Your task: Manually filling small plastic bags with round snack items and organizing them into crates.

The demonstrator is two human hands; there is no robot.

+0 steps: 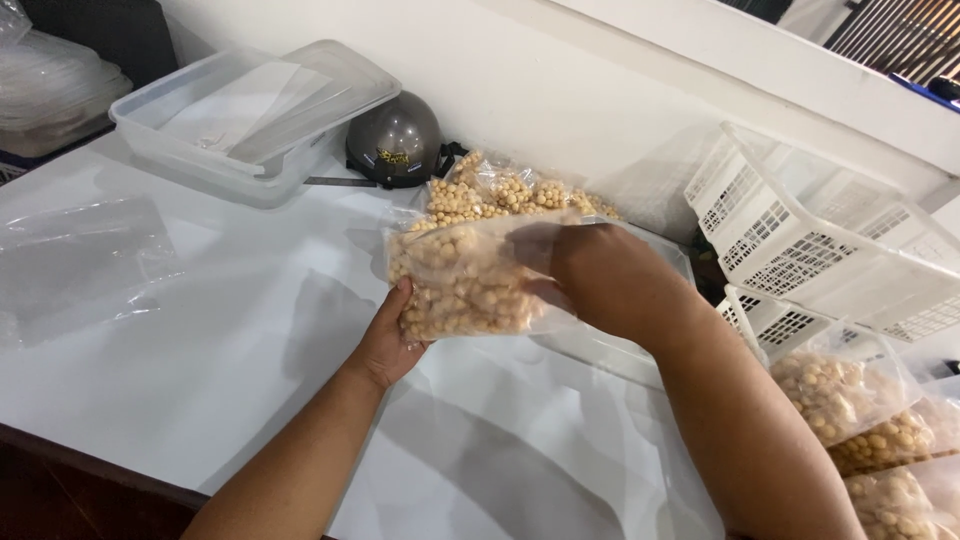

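White table [200,400] — left hand [385,345] and right hand [610,280], fingers grasping one clear bag of beans [460,285].

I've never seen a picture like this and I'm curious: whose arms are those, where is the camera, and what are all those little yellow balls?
There is no machine here. The arms belong to a person wearing a camera on their head, so you look down just as they do.

The left hand holds a clear plastic bag of small round yellow snacks from below. The right hand is at the bag's top end. Both have a grip on it.

Under them is a white table. Behind the bag lies another filled snack bag, a grey helmet and a clear plastic box with its lid. An empty clear bag lies on the left. On the right are white baskets and more filled bags.
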